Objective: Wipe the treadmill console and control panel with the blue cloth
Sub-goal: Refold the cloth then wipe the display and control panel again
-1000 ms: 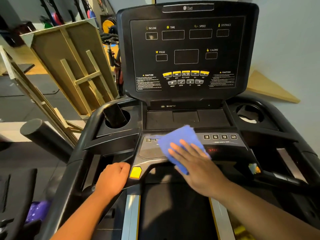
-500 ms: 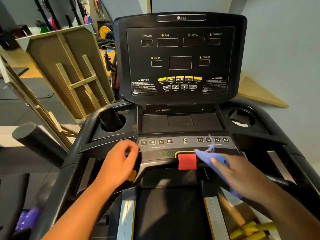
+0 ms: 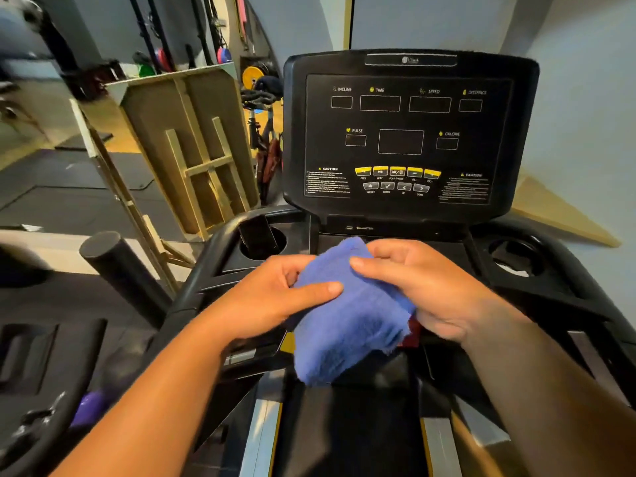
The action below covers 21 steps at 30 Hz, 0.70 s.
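Observation:
The blue cloth [image 3: 347, 318] is held up in the air in front of me, between both hands, hanging down over the lower control panel. My left hand [image 3: 275, 297] grips its left side with the thumb on top. My right hand [image 3: 423, 287] grips its right side. The black treadmill console [image 3: 409, 132] stands upright behind, with dark display windows and a row of yellow buttons [image 3: 397, 172]. The control panel below it is almost fully hidden by the cloth and hands; only a bit of red [image 3: 411, 333] shows beside the cloth.
A dark phone stands in the left cup holder [image 3: 261, 235]; the right cup holder [image 3: 516, 259] is to the right. A wooden frame [image 3: 192, 149] leans at the left, with a black padded roller [image 3: 113, 266] below it. The treadmill belt [image 3: 347, 432] runs beneath my arms.
My right hand lifted the cloth off the control panel and my left hand left the handlebar; both hands now hold the cloth together in mid-air. The view tilted down.

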Available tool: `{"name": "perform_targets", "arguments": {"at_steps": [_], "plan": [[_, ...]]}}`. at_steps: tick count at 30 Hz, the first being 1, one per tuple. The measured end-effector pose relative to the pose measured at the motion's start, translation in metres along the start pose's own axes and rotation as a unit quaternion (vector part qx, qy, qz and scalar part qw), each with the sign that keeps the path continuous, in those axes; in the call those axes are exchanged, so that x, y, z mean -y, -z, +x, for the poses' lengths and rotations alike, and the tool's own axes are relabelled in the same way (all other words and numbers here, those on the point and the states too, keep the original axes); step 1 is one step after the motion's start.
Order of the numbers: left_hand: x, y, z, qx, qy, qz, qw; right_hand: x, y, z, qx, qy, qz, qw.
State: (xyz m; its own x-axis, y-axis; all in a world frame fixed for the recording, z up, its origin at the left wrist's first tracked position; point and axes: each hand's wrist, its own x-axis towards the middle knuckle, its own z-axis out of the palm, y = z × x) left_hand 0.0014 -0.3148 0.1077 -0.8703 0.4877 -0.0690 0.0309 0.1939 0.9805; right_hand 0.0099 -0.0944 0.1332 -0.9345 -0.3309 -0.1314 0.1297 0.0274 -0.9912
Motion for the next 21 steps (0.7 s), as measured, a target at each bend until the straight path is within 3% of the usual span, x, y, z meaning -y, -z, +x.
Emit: {"name": "perform_targets", "arguments": {"at_steps": [2,4,7,9,13,18,21], "plan": [[-0.005,0.008,-0.009,-0.055,-0.014,-0.086,0.995,0.003,-0.001,0.006,0.003,0.023,0.131,0.991],[-0.005,0.016,-0.018,-0.111,-0.02,-0.152,0.982,0.003,-0.008,0.012,0.02,0.039,0.184,0.982],[0.009,0.027,-0.037,-0.179,0.006,-0.162,0.97,-0.018,-0.03,0.027,0.06,-0.019,0.15,0.987],[0.029,0.032,-0.054,-0.207,0.057,-0.17,0.962,-0.039,-0.046,0.036,0.047,-0.058,0.101,0.992],[0.069,0.033,-0.082,-0.215,0.138,-0.196,0.947,-0.065,-0.074,0.044,0.056,-0.113,0.037,0.991],[0.063,0.041,-0.094,-0.255,0.056,-0.28,0.924,-0.059,-0.09,0.052,0.07,-0.037,0.217,0.973],[0.059,0.042,-0.093,-0.301,0.037,-0.278,0.912,-0.065,-0.101,0.055,0.149,-0.108,0.175,0.967]]}}
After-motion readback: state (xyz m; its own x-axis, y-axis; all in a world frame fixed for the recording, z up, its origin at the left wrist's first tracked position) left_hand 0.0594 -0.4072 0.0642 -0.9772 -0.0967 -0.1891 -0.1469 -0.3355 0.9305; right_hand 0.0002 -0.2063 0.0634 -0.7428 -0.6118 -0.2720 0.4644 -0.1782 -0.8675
